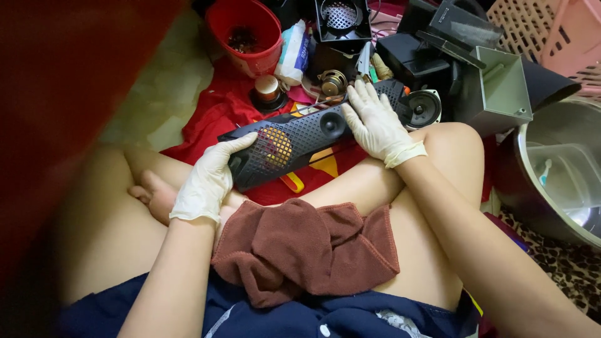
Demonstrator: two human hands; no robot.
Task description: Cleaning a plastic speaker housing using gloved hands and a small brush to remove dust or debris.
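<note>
A long black speaker bar [300,139] with a perforated grille lies across my legs, tilted up to the right. My left hand [210,178], in a white glove, grips its lower left end. My right hand [377,124], also gloved, rests flat with fingers spread on the upper right part of the bar. A round speaker cone shows in the bar between the hands. A brown cloth [307,247] lies folded on my lap just below the bar.
A red bucket [245,34] stands at the back on a red cloth [213,116]. Loose speaker drivers [423,107], black boxes, a grey metal case [501,87] and pink baskets [551,31] crowd the back right. A steel basin [557,169] sits at right.
</note>
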